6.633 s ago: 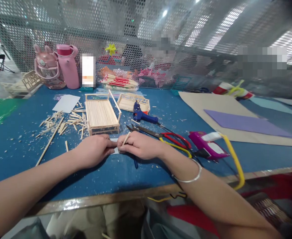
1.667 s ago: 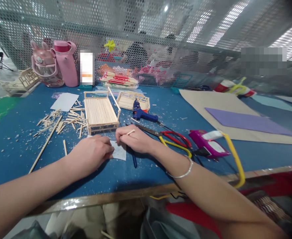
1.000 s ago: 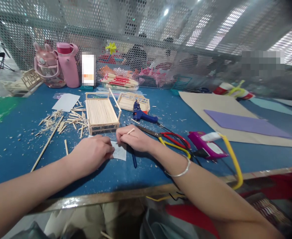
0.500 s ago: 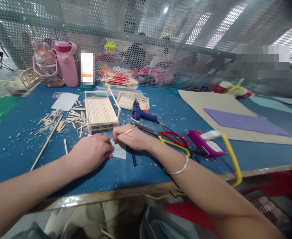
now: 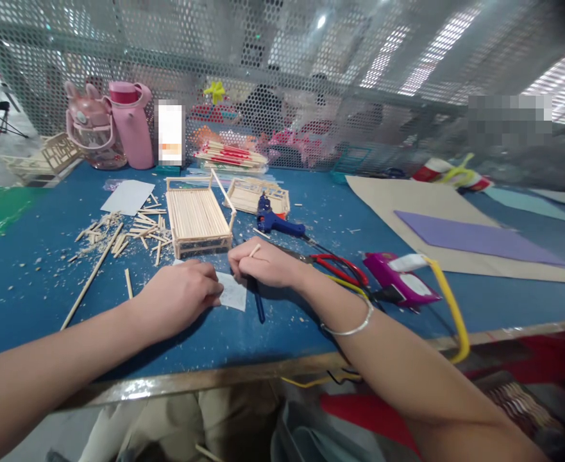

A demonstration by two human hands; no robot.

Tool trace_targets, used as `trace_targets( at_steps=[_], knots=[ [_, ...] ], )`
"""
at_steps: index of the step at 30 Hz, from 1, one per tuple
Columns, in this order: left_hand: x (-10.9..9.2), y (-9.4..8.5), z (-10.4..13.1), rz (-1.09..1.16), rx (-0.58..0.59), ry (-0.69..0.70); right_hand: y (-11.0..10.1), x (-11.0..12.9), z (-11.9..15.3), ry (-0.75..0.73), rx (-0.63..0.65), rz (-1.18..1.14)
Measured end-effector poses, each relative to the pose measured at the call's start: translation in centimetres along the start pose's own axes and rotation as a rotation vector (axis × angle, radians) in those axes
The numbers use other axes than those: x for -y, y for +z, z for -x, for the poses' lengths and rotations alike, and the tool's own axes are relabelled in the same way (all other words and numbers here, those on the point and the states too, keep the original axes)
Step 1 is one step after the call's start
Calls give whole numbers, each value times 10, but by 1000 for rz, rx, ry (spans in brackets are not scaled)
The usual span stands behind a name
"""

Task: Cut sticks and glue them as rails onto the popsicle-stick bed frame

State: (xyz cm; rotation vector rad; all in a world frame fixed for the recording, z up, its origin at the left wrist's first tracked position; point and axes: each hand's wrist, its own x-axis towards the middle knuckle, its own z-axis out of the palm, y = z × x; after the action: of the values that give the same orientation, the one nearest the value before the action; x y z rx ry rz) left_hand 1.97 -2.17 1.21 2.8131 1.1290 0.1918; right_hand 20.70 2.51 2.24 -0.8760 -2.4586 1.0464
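My left hand [image 5: 179, 298] rests on the left part of a small white paper [image 5: 233, 292], its fingers curled in; what they pinch, if anything, is hidden. At the paper's upper right, my right hand [image 5: 265, 263] is closed round a short thin wooden stick [image 5: 255, 250] that pokes up between the fingers. Just behind both hands stands a small bed-like frame of wooden sticks [image 5: 199, 215]. A dark blue tool [image 5: 260, 301] lies under and in front of my right hand. Red and yellow handled pliers [image 5: 342, 268] lie beside my right forearm.
Cut stick pieces [image 5: 145, 224] and a long stick [image 5: 92, 276] lie left. Behind are a blue glue gun [image 5: 279, 223], another stick frame [image 5: 251, 196] and pink bottles [image 5: 131, 125]. A purple device [image 5: 402, 279] and purple sheet [image 5: 474, 237] lie right. The table's front edge [image 5: 205, 385] is near.
My right hand has moved slightly right, away from my left hand, and the stick in it now points more upright. My left hand has barely moved.
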Motion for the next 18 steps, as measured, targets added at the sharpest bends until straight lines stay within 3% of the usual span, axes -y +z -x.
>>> trace_targets(
  at_steps=[4,8,14,18],
  knots=[
    [0,0,0,-7,3,-4,1,2,-1,-9,-76,-7],
    [-1,-1,0,5,-6,-3,-2,2,0,5,39,8],
    [-1,0,-1,6,-2,-10,0,2,-1,-16,-43,12],
    [-1,0,0,11,-9,-8,-3,0,1,4,55,14]
  ],
)
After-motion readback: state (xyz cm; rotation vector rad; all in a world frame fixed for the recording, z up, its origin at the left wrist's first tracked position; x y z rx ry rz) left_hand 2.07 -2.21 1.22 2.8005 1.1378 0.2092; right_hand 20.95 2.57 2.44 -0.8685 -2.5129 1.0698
